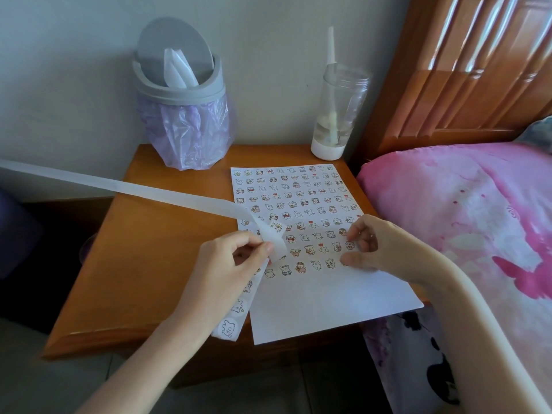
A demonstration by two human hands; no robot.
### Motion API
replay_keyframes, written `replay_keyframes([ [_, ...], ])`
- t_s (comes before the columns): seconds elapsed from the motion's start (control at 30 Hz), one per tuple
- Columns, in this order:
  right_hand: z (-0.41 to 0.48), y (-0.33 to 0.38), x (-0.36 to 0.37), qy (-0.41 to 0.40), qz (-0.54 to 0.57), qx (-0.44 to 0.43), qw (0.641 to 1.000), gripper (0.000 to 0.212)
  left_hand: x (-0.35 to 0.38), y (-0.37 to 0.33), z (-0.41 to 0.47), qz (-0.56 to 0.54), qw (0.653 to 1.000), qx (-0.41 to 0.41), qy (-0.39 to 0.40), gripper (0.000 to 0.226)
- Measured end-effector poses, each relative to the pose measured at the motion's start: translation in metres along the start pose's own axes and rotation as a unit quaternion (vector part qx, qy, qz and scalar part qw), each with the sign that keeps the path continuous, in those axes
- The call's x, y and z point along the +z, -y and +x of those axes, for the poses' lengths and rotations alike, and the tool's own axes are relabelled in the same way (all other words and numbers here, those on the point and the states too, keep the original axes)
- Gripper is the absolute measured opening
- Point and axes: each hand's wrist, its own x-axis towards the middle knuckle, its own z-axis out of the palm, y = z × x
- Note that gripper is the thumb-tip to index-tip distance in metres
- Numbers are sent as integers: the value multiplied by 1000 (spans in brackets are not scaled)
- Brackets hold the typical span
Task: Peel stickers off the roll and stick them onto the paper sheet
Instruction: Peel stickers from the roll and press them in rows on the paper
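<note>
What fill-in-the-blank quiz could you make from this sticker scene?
The left hand grips the strip, which runs off to the ____. The right hand touches the sheet, which lies on a ____ table. The bin is lined with a ____ bag.
Missing words: left; wooden; purple.

The backing strip (119, 186) runs off the left edge; whatever the right hand (370, 243) perhaps pinches is too small to tell.
</note>
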Motion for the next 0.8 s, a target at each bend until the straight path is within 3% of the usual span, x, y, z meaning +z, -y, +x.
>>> replay_keyframes([
  [0.13, -1, -2, -3, 9, -12, -18, 1000, 20, 0, -1, 0, 2, 1000, 2, 1, 11],
  [0.3, 3, 0, 5, -22, -27, 1, 999, 37, -1, -1, 0, 4, 1000, 2, -1, 10],
  [0.5, 4, -4, 4, -46, -47, -27, 997, 13, -2, -3, -1, -3, 1000, 2, -9, 10],
  [0.63, -3, 22, 11, -149, -11, -136, 979, 5, -7, -10, 0, -66, 998, -13, -21, 14],
  [0.8, -11, 56, 34, -99, 95, -242, 960, 16, -11, -20, 0, -166, 985, -33, -33, 16],
])
